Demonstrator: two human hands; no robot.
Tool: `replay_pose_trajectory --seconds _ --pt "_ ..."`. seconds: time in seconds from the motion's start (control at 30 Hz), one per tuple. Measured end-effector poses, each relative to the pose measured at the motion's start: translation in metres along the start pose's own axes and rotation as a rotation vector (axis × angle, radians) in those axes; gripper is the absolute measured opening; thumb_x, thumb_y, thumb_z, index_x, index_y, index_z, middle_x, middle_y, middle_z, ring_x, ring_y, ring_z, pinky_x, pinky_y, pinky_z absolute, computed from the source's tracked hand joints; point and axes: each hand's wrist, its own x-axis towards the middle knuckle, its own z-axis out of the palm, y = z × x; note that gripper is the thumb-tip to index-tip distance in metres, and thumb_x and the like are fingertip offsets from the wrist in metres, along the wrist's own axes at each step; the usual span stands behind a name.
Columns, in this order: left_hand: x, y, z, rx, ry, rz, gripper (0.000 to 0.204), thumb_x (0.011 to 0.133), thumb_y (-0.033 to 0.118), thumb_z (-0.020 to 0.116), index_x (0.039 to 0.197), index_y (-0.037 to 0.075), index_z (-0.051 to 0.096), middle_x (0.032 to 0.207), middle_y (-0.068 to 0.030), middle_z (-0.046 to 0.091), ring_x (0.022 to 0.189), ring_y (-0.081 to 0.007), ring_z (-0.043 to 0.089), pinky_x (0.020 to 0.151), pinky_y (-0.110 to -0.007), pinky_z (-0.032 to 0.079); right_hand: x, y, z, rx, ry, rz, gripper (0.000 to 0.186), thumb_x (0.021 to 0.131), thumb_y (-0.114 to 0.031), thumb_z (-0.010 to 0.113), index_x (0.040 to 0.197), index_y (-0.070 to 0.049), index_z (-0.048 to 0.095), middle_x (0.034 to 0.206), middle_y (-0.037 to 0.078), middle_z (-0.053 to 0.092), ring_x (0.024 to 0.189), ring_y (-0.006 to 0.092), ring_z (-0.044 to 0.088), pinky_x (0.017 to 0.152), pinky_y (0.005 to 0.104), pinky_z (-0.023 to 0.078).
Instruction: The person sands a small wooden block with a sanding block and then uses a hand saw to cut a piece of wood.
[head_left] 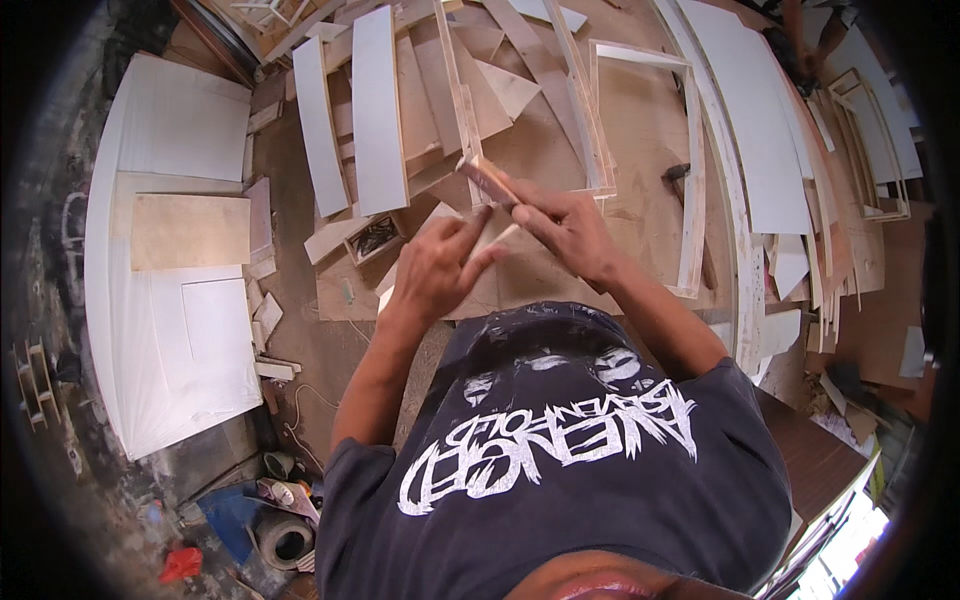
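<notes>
Two hands come close together over a brown board tabletop (640, 250). The right hand (572, 235) pinches a narrow brown block (490, 184), thumb along one side and fingers curled round the near end; the block slants away over the near end of a slender wooden rail (463, 95). Whether block and rail touch, I cannot tell. The left hand (438, 262) has its thumb and forefinger apart, the forefinger reaching toward the block; its other fingers are partly hidden, so I cannot tell if it grips the pale strip (497, 240) beside it.

The likeliest trouble is a slip: a push off-line at so narrow an end could send the block into the left forefinger, which lies very near. The rail lies among offcuts, so with no firm hold it could twist or slide under pressure. A sideways sweep of the left arm might knock the small open box (381, 252), spilling its dark, slim contents. Rightward, the hammer (676, 173) beside the rectangular frame (694, 240) seems well apart from both hands.
</notes>
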Motion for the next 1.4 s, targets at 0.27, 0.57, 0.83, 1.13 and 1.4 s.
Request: replay_pose_trajectory --seconds 0.27,0.57,0.83,1.13,1.4 --pt "0.002 -0.003 -0.004 -0.071 0.047 -0.014 0.049 0.101 0.043 0.069 0.138 0.010 0.071 0.096 -0.0179 0.070 0.083 -0.0344 0.069 0.073 -0.045 0.056 0.007 0.001 -0.006 0.020 -0.033 0.142 0.043 0.105 -0.018 0.067 0.145 -0.003 0.064 0.134 0.011 0.074 0.115 0.0150 0.067 0.103 0.0321 0.051" --pt "-0.003 -0.012 0.001 -0.153 -0.074 -0.162 0.053 0.103 0.046 0.067 0.139 0.007 0.070 0.100 -0.0210 0.071 0.085 -0.0373 0.071 0.075 -0.045 0.055 0.001 0.003 0.005 0.009 -0.026 -0.055 0.044 0.105 -0.019 0.068 0.146 -0.003 0.063 0.135 0.012 0.073 0.118 0.0151 0.066 0.104 0.0318 0.051" --pt "0.005 -0.017 0.009 -0.045 -0.158 -0.202 0.048 0.103 0.044 0.066 0.136 0.009 0.072 0.096 -0.0243 0.071 0.090 -0.0395 0.071 0.077 -0.048 0.055 0.009 0.020 0.003 0.033 -0.039 -0.040 0.046 0.106 -0.020 0.067 0.149 -0.007 0.062 0.130 0.008 0.076 0.112 0.0129 0.066 0.100 0.0323 0.053" --pt "-0.002 0.007 0.002 -0.248 -0.030 -0.128 0.045 0.103 0.043 0.066 0.134 0.011 0.073 0.091 -0.0206 0.069 0.082 -0.0391 0.069 0.073 -0.048 0.052 0.007 0.017 0.003 0.045 -0.040 0.153 0.044 0.105 -0.023 0.067 0.146 -0.008 0.065 0.135 0.012 0.074 0.113 0.0140 0.067 0.099 0.0323 0.053" --pt "-0.004 0.003 0.004 -0.311 -0.013 -0.136 0.041 0.103 0.041 0.067 0.131 0.011 0.074 0.091 -0.0203 0.069 0.083 -0.0391 0.069 0.073 -0.047 0.054 0.011 0.020 -0.002 0.096 -0.078 0.147 0.046 0.108 -0.019 0.062 0.149 0.001 0.059 0.152 0.015 0.062 0.139 0.0209 0.057 0.117 0.0366 0.043"
